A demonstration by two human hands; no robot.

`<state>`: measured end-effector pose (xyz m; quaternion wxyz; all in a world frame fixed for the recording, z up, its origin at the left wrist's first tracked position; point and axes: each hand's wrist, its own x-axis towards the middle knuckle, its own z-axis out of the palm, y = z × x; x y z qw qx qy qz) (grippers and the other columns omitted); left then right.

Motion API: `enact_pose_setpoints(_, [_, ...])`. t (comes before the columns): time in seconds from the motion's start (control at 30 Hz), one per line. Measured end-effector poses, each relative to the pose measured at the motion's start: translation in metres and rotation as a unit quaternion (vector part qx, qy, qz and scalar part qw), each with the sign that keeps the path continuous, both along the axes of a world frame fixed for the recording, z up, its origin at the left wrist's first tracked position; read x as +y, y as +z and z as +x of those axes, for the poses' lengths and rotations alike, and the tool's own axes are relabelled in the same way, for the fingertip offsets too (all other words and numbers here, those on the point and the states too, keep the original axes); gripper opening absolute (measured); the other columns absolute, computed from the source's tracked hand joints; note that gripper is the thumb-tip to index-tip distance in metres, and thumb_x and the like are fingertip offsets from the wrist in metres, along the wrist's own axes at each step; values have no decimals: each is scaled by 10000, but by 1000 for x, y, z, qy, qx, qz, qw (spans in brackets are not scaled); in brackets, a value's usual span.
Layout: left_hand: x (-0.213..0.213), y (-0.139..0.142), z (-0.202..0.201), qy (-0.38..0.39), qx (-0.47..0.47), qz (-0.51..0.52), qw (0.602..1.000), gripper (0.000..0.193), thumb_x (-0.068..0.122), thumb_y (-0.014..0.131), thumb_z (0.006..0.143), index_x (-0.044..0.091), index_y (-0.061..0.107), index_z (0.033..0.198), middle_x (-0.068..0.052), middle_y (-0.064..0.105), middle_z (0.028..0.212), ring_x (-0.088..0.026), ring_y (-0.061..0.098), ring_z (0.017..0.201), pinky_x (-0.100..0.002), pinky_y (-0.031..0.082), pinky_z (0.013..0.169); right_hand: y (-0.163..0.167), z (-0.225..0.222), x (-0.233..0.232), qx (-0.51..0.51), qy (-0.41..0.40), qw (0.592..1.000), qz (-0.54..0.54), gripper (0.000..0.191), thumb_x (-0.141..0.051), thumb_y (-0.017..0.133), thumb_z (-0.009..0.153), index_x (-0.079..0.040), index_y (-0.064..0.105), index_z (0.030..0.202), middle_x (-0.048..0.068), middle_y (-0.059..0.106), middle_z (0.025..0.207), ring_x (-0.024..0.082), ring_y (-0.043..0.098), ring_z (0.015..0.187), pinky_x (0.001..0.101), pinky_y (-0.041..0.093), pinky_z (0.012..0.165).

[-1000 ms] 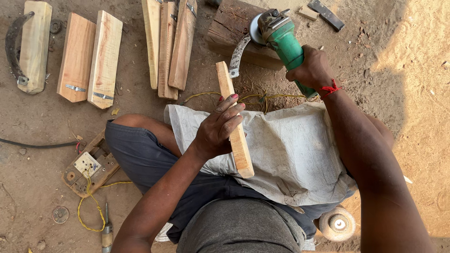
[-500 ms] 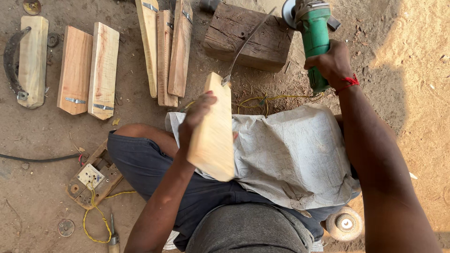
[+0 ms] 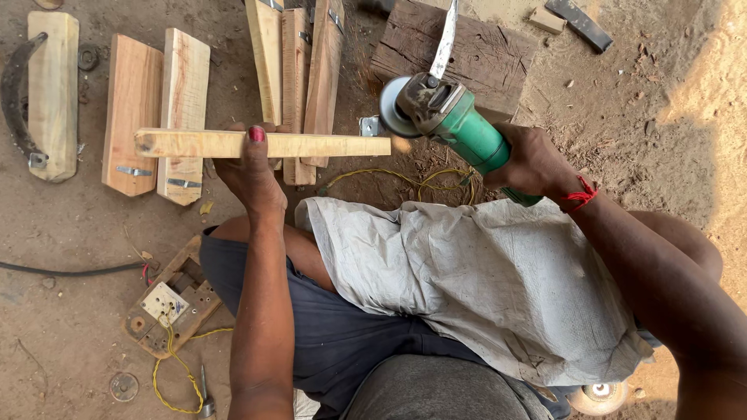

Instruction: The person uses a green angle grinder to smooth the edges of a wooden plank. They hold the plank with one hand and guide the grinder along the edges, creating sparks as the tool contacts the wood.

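Note:
My left hand [image 3: 250,173] grips a long pale wooden piece [image 3: 327,145], held level and pointing right, above the ground in front of my knee. My right hand [image 3: 531,161] holds a green angle grinder [image 3: 459,124] by its body. The grinder's disc faces the right end of the wooden piece and sits right beside it. A light grey cloth [image 3: 475,272] covers my lap.
Several cut wooden blocks [image 3: 159,109] and tapered slats [image 3: 299,62] lie on the dirt ahead. A dark wooden block [image 3: 475,47] sits behind the grinder. A switch board with yellow wire [image 3: 167,307] lies at left. Loose grinding discs [image 3: 597,397] rest on the ground.
My left hand has turned the wooden piece from upright to level and shifted it left. My right hand has brought the grinder down and left, close to the wood's right end.

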<state>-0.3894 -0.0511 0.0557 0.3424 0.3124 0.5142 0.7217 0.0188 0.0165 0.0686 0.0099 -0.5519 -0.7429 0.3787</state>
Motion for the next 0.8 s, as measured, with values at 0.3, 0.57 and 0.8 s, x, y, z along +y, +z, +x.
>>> enact_pose_setpoints(0.3, [15, 2, -12, -25, -81, -32, 996, 528, 350, 830, 834, 1, 569, 1133, -148, 662, 924, -304, 725, 846, -480, 636, 841, -7, 31, 48, -114, -79, 990, 27, 650, -144, 875, 677, 22, 628, 1254, 245, 732, 1019, 358, 748, 835, 444, 641, 784])
enact_pose_setpoints(0.57, [19, -25, -20, -2, -183, -72, 981, 626, 312, 817, 827, -30, 497, 1242, -192, 629, 1009, -347, 699, 888, -531, 629, 840, -28, 39, 113, -55, -93, 989, 102, 644, -163, 873, 676, 60, 649, 1237, 237, 738, 1040, 327, 750, 790, 406, 648, 698])
enact_pose_setpoints(0.8, [32, -52, -25, 21, -282, -210, 936, 1082, 515, 780, 685, 68, 282, 1536, -211, 428, 1442, -391, 477, 1336, -604, 466, 1033, -23, 29, 45, -88, -47, 991, 89, 639, -164, 884, 658, 67, 626, 1195, 263, 731, 944, 339, 737, 732, 415, 638, 683])
